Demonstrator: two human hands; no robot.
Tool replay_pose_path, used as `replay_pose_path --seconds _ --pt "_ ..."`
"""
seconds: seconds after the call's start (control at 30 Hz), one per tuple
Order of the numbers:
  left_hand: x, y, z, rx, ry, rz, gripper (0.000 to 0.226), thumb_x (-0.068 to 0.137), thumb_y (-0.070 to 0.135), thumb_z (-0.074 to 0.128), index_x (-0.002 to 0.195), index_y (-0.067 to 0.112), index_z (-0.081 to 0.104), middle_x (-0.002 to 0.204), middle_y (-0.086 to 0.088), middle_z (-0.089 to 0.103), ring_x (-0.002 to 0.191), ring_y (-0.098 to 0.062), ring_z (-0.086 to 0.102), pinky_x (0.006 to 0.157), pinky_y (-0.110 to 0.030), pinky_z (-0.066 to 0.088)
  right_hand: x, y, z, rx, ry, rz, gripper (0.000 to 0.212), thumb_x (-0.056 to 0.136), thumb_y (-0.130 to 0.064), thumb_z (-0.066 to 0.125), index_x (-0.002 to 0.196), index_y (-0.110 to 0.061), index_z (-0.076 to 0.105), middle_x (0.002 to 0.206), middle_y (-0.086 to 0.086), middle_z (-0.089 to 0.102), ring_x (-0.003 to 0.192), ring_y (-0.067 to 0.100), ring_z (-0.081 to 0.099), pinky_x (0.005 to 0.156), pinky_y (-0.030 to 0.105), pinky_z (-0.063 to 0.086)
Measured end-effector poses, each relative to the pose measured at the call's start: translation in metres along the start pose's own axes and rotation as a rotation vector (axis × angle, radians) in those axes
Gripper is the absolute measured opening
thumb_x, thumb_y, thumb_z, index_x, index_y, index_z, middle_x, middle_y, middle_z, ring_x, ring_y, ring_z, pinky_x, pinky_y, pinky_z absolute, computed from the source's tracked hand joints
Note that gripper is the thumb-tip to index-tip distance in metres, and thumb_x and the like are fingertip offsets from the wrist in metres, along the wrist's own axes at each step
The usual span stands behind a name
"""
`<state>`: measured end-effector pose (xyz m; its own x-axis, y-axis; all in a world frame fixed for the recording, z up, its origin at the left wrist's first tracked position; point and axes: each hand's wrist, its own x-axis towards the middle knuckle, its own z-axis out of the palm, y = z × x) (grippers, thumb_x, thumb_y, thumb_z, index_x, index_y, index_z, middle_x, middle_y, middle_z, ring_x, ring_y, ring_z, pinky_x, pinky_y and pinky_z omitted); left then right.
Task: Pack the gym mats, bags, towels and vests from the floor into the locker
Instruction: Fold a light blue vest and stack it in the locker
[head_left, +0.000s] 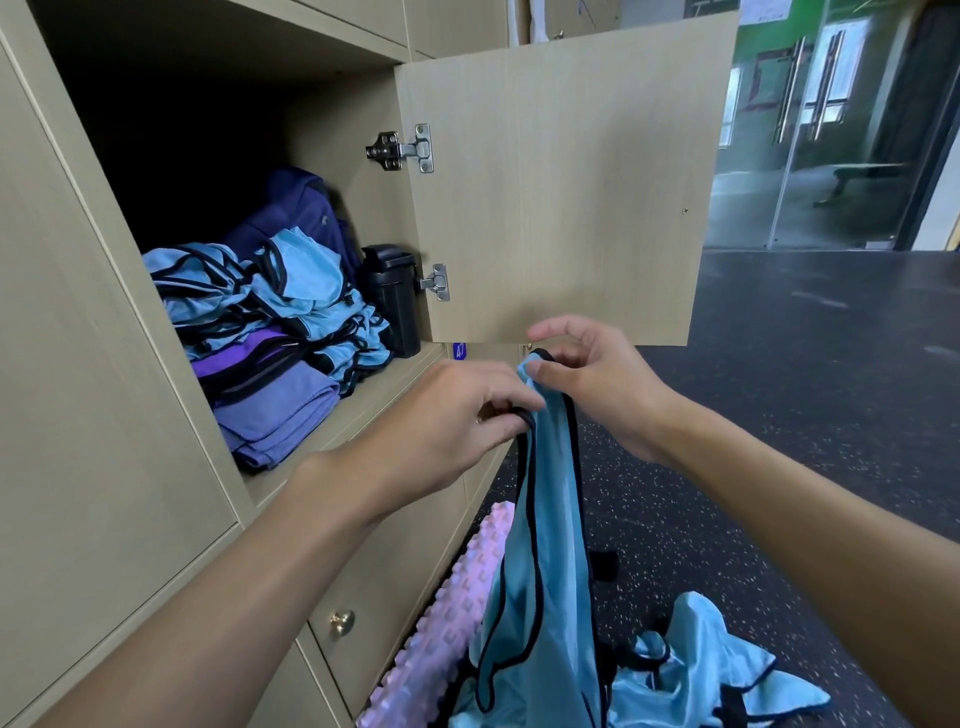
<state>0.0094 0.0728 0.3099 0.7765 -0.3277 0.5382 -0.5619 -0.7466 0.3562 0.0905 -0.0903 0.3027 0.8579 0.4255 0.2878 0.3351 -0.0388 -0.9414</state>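
Note:
A light blue vest with black trim (550, 545) hangs in front of the open locker (332, 415). My left hand (457, 415) pinches its black strap, and my right hand (597, 384) pinches the top edge just beside it. Inside the locker lie several blue vests (291, 296), folded purple towels (275, 410), a dark blue bag (301, 208) at the back and a black bottle (395, 296). More blue vests (696, 670) lie heaped on the floor below, next to a pink ridged mat roll (447, 618).
The locker door (566, 192) stands open to the right of the compartment. Closed drawers with a brass knob (341, 621) sit below. Dark speckled floor (779, 415) stretches right toward glass doors (810, 130).

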Motion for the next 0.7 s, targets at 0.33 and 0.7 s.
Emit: replay_pose_path --seconds 0.33,0.7 --pt "0.005 0.003 -0.017 -0.196 0.007 -0.158 0.034 0.084 -0.003 0.058 0.105 0.017 0.076 0.086 0.015 0.07 0.082 -0.009 0.073 0.086 -0.031 0.057 -0.03 -0.006 0.019 -0.106 0.128 -0.245 0.022 0.089 0.006 0.054 0.09 -0.016 0.058 0.074 0.005 0.066 0.07 0.03 0.056 0.067 0.038 0.048" --pt "0.012 0.003 -0.015 0.11 0.182 -0.001 0.006 0.089 0.015 0.072 0.084 0.017 0.073 0.087 0.015 0.055 0.085 0.003 0.053 0.077 -0.015 0.038 -0.038 0.009 0.03 -0.228 0.079 -0.208 0.015 0.088 -0.015 0.072 0.084 -0.004 0.063 0.072 0.013 0.061 0.063 0.011 0.047 0.061 0.038 0.045"
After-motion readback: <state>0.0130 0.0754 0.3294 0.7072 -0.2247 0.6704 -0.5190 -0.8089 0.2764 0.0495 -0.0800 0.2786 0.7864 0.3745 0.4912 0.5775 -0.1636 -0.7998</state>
